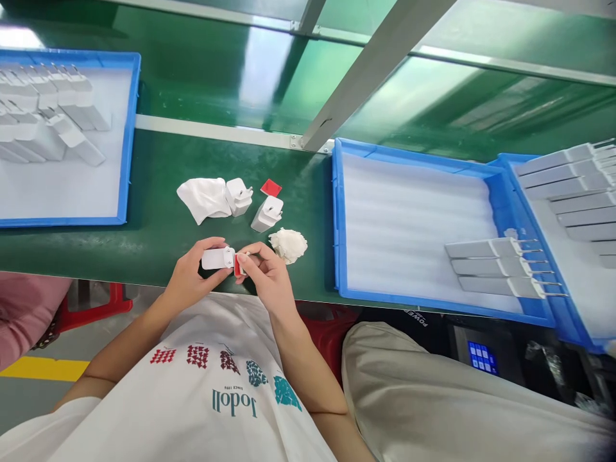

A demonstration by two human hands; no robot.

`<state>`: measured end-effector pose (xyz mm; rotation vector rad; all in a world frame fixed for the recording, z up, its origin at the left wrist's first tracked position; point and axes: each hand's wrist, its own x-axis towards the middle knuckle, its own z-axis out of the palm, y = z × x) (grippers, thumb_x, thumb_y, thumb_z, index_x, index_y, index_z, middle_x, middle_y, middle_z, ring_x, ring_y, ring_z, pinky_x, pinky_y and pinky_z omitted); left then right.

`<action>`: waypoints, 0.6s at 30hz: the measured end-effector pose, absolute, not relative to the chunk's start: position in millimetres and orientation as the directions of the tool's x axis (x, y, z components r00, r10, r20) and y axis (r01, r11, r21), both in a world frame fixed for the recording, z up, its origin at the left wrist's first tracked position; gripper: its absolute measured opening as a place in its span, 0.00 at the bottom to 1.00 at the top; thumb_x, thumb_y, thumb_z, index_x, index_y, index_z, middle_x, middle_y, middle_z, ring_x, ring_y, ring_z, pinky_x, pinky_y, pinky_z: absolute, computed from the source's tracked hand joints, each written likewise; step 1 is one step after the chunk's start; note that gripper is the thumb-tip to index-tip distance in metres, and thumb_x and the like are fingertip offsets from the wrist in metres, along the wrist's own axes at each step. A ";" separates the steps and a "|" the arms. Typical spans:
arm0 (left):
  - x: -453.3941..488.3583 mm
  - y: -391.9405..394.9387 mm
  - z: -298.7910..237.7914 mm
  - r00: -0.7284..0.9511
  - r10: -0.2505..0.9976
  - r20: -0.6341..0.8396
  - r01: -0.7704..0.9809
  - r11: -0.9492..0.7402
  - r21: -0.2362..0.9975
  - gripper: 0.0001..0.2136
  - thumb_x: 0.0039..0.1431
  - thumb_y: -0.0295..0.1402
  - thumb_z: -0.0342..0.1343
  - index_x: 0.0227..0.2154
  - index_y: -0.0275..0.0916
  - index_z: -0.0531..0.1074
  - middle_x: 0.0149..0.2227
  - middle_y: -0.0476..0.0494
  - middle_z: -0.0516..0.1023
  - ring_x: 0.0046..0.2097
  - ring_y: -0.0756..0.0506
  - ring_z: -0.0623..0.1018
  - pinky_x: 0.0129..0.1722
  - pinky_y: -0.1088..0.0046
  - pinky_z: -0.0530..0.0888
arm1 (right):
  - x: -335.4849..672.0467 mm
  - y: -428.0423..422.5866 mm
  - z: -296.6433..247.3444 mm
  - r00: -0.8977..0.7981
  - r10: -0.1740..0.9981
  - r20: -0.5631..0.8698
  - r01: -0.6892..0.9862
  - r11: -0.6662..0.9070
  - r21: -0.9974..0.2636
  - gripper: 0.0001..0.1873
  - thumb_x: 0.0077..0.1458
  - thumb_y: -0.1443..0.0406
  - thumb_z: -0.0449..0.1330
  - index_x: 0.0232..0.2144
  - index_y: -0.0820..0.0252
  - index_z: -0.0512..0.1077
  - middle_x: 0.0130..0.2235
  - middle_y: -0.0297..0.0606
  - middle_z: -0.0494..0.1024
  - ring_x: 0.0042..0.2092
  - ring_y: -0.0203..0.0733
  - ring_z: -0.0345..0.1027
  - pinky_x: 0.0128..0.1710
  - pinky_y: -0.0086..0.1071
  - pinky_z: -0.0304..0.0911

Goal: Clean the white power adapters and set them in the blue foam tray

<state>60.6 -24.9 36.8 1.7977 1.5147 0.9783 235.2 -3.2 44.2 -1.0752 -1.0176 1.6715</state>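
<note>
My left hand [196, 273] is closed around a white plug charger [215, 258], which lies sideways between thumb and fingers. My right hand [267, 273] pinches a small red-faced pad [237, 265] against the charger's pin end. Its fingers partly cover the pad. Beyond my hands, two more white chargers stand on the green table, one [239, 196] beside a white cloth [205, 197] and the other [267, 213] below a flat red square [271, 188]. A crumpled off-white wad [287, 246] sits just past my right hand.
On the left, a blue tray [128, 160] carries several white chargers. Another blue tray [339, 224] at the right, lined in white, has three chargers near its front right corner. A further tray [543, 224] with several chargers overlaps it. A slanting metal post [366, 77] meets the table's back.
</note>
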 end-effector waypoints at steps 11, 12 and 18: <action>54.6 -20.2 33.0 0.113 0.986 0.121 0.450 -0.160 0.879 0.13 0.58 0.36 0.64 0.45 0.42 0.77 0.43 0.44 0.84 0.41 0.45 0.82 0.40 0.70 0.79 | 221.9 4.5 40.9 -0.185 0.949 -0.256 -0.209 -0.292 -0.933 0.17 0.54 0.52 0.67 0.30 0.56 0.68 0.23 0.26 0.70 0.23 0.30 0.62 0.22 0.25 0.64; 54.5 -20.3 32.4 0.114 0.986 0.122 0.455 -0.161 0.876 0.13 0.58 0.36 0.64 0.45 0.42 0.77 0.43 0.45 0.84 0.40 0.45 0.82 0.40 0.71 0.79 | 220.3 8.8 39.0 -0.179 0.951 -0.252 -0.215 -0.288 -0.933 0.18 0.54 0.52 0.68 0.30 0.56 0.68 0.23 0.25 0.69 0.22 0.30 0.61 0.21 0.25 0.63; 57.0 -22.9 34.5 0.077 0.993 0.088 0.496 -0.115 0.861 0.13 0.57 0.36 0.64 0.46 0.42 0.77 0.44 0.44 0.84 0.41 0.45 0.83 0.42 0.69 0.79 | 228.0 7.0 35.6 -0.164 0.959 -0.230 -0.323 -0.272 -0.906 0.15 0.55 0.54 0.68 0.30 0.55 0.68 0.25 0.26 0.69 0.21 0.30 0.62 0.19 0.26 0.63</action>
